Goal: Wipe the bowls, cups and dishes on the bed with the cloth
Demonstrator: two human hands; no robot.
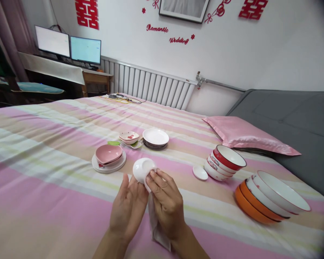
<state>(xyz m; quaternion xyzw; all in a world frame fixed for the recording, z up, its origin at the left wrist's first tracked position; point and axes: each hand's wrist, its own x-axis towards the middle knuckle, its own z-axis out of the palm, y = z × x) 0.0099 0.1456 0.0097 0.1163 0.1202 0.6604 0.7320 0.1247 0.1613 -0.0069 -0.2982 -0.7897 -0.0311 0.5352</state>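
Presently we list one dish (140, 169), small, white, glossy, held up over the middle of the bed (56, 223), well in from the far edge and from the headboard (294, 117) edge. Left hand (129, 207): palm up, thumb standing clear of the dish, fingers partly hidden behind it; whether they grip or merely bear it, we cannot tell. Right hand (166, 198): fingers closed on a cloth (160, 230), pressing it to the right side of the dish, its loose end hanging below. Step in hand, by our judgement: wiping the dish. Next move, as we judge it: calls for turning the dish against the cloth to reach the rest of its rim, with the left fingers steadying from beneath, since the glaze looks slippery. Also entered, on the bed, left of the middle: pink bowl (108, 153), seated on saucers (95, 168); small bowls (129, 136), stacked; plates (156, 136), one stack, further toward the far edge. Toward the headboard edge: red bowls (217, 167), nested and tilted; other dish (200, 172), lying just beside them; large bowls (283, 192), white within orange, likewise tilted; pillow (248, 133), by the headboard. Near the far left corner: cables (125, 98), tangled.
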